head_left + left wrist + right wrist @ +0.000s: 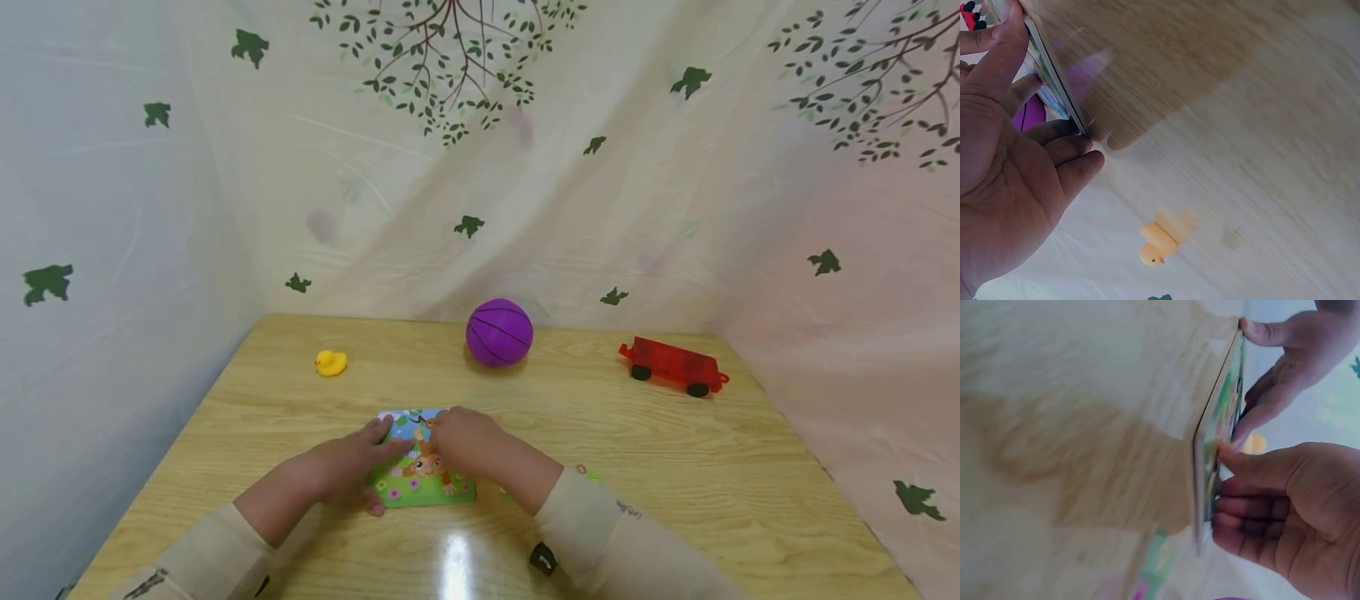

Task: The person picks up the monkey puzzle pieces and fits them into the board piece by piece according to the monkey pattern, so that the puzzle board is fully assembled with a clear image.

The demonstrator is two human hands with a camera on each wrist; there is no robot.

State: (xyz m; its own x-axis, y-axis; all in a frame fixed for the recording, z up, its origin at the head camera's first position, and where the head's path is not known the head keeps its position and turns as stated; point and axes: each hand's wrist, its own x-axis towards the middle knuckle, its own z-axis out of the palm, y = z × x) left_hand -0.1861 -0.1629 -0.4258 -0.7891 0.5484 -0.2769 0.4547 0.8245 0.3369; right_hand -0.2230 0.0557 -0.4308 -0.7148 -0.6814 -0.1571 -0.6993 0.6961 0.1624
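A flat picture puzzle (426,492) with a hanging monkey, flowers and blue sky lies on the wooden table. Spread over its left side is my left hand (341,467), fingers fairly straight on the picture and thumb at the near left corner. My right hand (472,442) covers the upper right part with bent fingers. In the right wrist view its thumb and fingertips meet the picture side of the puzzle (1222,409); I cannot tell whether they pinch a loose piece. A flat green piece (1155,559) with pink lies on the table beside the puzzle, mostly behind my right forearm in the head view.
A yellow rubber duck (331,363) sits at the back left. Near the back edge rests a purple ball (499,333) with black lines. At the back right stands a red toy wagon (675,367). Cloth walls with leaf prints (469,226) enclose the table.
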